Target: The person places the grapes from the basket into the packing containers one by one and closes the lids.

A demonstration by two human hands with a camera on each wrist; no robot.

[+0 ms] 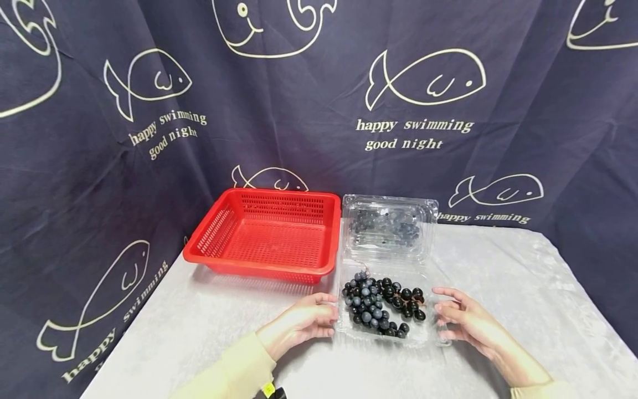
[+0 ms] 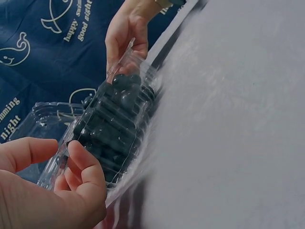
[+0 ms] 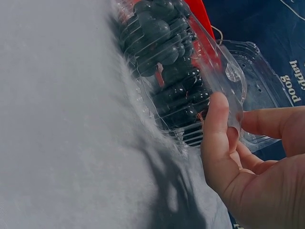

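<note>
A clear plastic clamshell box (image 1: pixel 344 327) lies with its lid (image 1: pixel 391 249) folded back, away from me. Dark grapes (image 1: pixel 366 302) fill its left side, and a looser bunch (image 1: pixel 406 299) with bare stems lies to the right. My left hand (image 1: pixel 303 320) is at the box's left side, fingertips right at the wall, thumb and fingers apart. On the opposite side, my right hand (image 1: pixel 468 321) has its spread, lightly bent fingers at the wall. The right wrist view puts the right thumb (image 3: pixel 217 114) in front of the box's edge.
A red plastic basket (image 1: pixel 199 256) with slotted walls stands to the left of the box. A pale cloth covers the table (image 1: pixel 498 260). Behind hangs a dark blue curtain (image 1: pixel 299 122) with fish drawings. A small black and yellow object (image 1: pixel 271 390) shows at the bottom edge.
</note>
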